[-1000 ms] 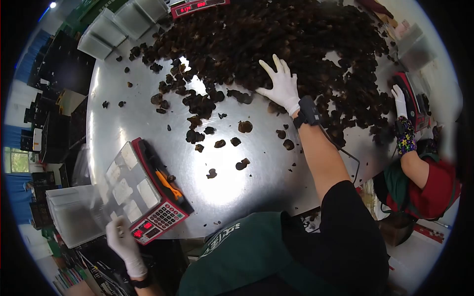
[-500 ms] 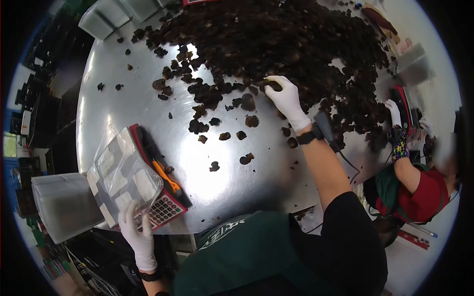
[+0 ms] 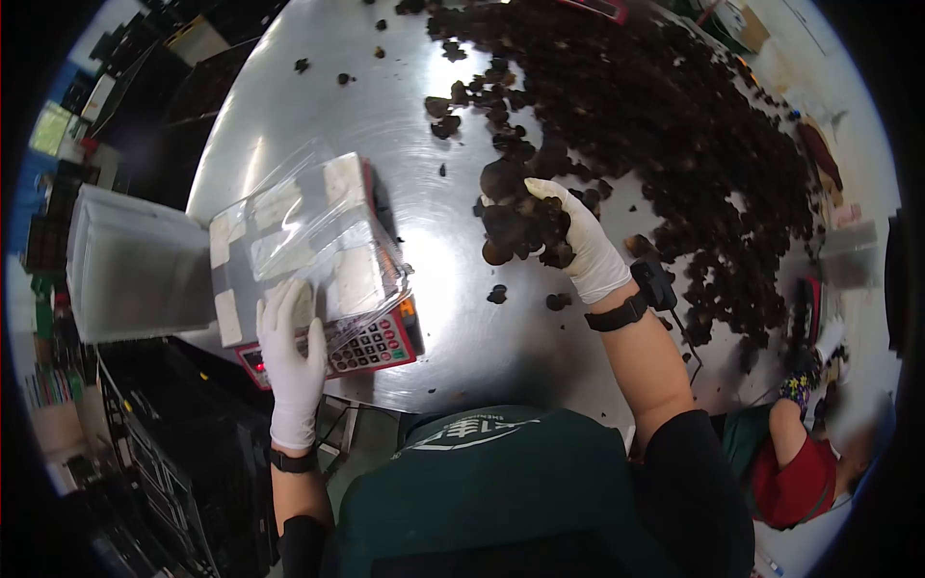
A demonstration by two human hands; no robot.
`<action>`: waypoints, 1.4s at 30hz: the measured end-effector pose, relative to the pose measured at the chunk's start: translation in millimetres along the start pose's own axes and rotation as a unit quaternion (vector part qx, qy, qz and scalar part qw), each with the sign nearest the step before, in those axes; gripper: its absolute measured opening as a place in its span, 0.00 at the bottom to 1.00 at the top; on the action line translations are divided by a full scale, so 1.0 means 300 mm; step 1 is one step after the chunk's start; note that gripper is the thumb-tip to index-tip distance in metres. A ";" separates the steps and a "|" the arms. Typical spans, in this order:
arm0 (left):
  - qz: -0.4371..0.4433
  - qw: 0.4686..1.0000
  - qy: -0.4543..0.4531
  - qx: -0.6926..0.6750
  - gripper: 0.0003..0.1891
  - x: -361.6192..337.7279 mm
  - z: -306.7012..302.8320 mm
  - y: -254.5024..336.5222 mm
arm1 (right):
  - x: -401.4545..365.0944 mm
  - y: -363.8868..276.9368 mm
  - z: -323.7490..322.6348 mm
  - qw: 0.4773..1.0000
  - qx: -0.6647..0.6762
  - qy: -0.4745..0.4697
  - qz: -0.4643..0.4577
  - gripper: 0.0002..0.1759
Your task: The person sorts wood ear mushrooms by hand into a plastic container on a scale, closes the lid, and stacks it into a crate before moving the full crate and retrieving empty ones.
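Note:
My right hand (image 3: 578, 236), in a white glove, is closed on a clump of dark brown, fungus-like pieces (image 3: 520, 217) over the metal table (image 3: 462, 347). The clump hides some of its fingers. White-gloved as well, my left hand (image 3: 292, 352) lies with fingers spread on the near edge of a scale (image 3: 371, 347). Clear plastic covers the scale's taped grey and white top, and its keypad faces me. A large heap of the dark pieces (image 3: 655, 106) spreads over the far right of the table.
Left of the scale stands a clear plastic container (image 3: 140, 265). Black crates (image 3: 183, 433) are stacked below it. A co-worker in a red sleeve (image 3: 795, 477) is at the right edge. Loose dark pieces (image 3: 496, 294) lie near my right hand. Another red device (image 3: 602, 8) is at the top.
The view has shifted. My right hand has come away from the heap's edge and now grips a larger clump. My left hand has moved further onto the scale.

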State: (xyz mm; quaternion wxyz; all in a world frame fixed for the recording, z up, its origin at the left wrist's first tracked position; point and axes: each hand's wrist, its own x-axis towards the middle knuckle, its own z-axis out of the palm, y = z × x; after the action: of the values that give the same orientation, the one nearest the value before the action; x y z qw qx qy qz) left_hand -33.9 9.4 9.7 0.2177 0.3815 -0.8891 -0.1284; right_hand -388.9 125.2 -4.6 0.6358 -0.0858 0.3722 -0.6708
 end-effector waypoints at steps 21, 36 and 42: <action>-0.057 0.981 0.057 -0.177 0.47 0.021 0.006 0.018 | 0.238 0.179 0.477 0.739 -0.579 -0.245 -0.243 0.18; -0.046 0.976 0.133 -0.164 0.35 0.108 -0.014 0.114 | 0.209 0.184 0.398 0.690 -0.584 -0.217 -0.367 0.14; 0.104 0.994 -0.008 0.039 0.12 0.183 0.013 0.171 | 0.093 0.115 0.228 0.792 -0.524 -0.045 -0.310 0.15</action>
State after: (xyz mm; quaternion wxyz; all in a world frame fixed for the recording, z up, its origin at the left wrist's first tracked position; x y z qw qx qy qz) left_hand -101.4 4.1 42.5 0.2080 0.2938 -0.9301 -0.0735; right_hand -326.5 75.8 12.9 0.2677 -0.5467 0.5907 -0.5297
